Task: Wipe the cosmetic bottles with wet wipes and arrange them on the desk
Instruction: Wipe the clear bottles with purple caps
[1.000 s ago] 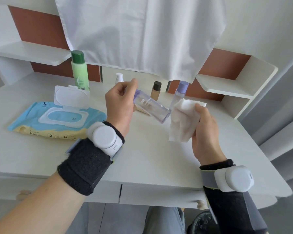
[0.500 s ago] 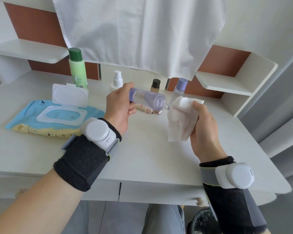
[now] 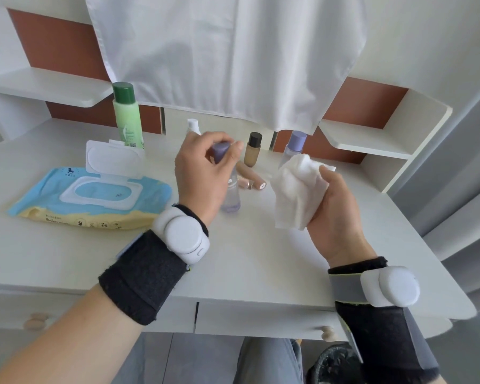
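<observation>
My left hand (image 3: 203, 173) grips a clear bottle with a purple cap (image 3: 231, 196) by its cap, holding it upright just above or on the desk (image 3: 247, 253); the frame is blurred there. My right hand (image 3: 334, 214) holds a crumpled white wet wipe (image 3: 297, 189) to the right of that bottle, apart from it. At the back stand a green bottle (image 3: 128, 117), a small white pump bottle (image 3: 193, 126) partly hidden by my left hand, a beige foundation bottle (image 3: 252, 149) and a second purple-capped bottle (image 3: 294, 145). A beige tube (image 3: 251, 177) lies on its side.
A blue wet-wipe pack (image 3: 94, 198) with its lid flipped open lies at the left. White shelves (image 3: 372, 137) flank the desk, and a white cloth (image 3: 219, 56) hangs over the back. A dark bin (image 3: 333, 364) sits below the desk edge.
My left hand has turned the purple-capped bottle from lying sideways in the air to upright and lowered it toward the desk. The right hand with the wipe has stayed about in place.
</observation>
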{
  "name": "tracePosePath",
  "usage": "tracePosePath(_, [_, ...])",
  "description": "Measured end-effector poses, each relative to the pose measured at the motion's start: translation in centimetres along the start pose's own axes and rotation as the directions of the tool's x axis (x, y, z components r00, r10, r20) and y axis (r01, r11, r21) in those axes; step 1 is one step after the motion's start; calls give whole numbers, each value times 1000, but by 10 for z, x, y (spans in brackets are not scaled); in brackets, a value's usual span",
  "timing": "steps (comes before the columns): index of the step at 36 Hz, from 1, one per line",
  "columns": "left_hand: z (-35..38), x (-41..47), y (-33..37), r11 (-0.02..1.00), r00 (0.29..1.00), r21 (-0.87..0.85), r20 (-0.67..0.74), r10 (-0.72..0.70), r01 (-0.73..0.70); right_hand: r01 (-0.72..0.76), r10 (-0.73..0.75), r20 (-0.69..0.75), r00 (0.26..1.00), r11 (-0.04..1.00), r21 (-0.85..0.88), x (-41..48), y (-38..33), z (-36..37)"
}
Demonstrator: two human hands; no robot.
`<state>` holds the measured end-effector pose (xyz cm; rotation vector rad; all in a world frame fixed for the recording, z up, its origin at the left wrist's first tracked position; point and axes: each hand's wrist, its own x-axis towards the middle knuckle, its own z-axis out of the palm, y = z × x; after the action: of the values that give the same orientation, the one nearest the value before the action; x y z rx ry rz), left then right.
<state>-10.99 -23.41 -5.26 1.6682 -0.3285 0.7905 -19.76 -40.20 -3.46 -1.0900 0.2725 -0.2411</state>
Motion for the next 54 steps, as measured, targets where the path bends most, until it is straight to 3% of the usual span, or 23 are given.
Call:
tracePosePath(6, [3,-4,4,994,992,68,99,75,-82,-61,31,238,971,991,120,-5,-2,2])
tracePosePath(15, [4,-10,12,982,975,114,181,132,-154,-130,72,278,958,972,198,1,0,-2])
tracePosePath(18, [3,-11,16,981,975,86,155,157,-172,-136,67,286,956,964,230,1,0,-4])
tracePosePath(21, [-1,-12,24,953,953,43,64,296,-299,-132,54,307,950,962,239,0,-1,-4])
tracePosePath(25, [0,-25,33,909,910,-150,91,404,-388,-130,32,321,947,948,289,-2,-3,-6])
tracePosePath(29, [5,-38,39,894,900,-403,286,328,-198,-84,-5,293,956,953,292,-3,-3,-7])
tracePosePath(32, [7,-46,42,815,858,-539,502,109,212,-78,10,268,963,966,245,-3,-2,-10])
tracePosePath(35, [8,-44,39,627,647,-467,758,-79,623,-83,41,211,977,978,193,-2,-2,-17])
tracePosePath(37, [9,-41,40,553,502,-361,856,-122,750,-85,63,155,986,987,137,-3,-2,-20])
tracePosePath(39, [9,-41,42,511,415,-291,898,-146,809,-66,61,70,996,996,68,-4,-3,-22])
tracePosePath(42, [9,-41,41,539,366,-234,918,-150,809,-44,42,-47,998,998,-36,-4,-2,-25])
tracePosePath(47, [6,-40,36,613,372,-175,905,-209,771,-24,13,-93,996,993,-114,-6,-3,-26])
tracePosePath(54, [6,-39,38,601,404,-173,872,-274,780,-30,34,43,998,996,-83,-10,-6,-29])
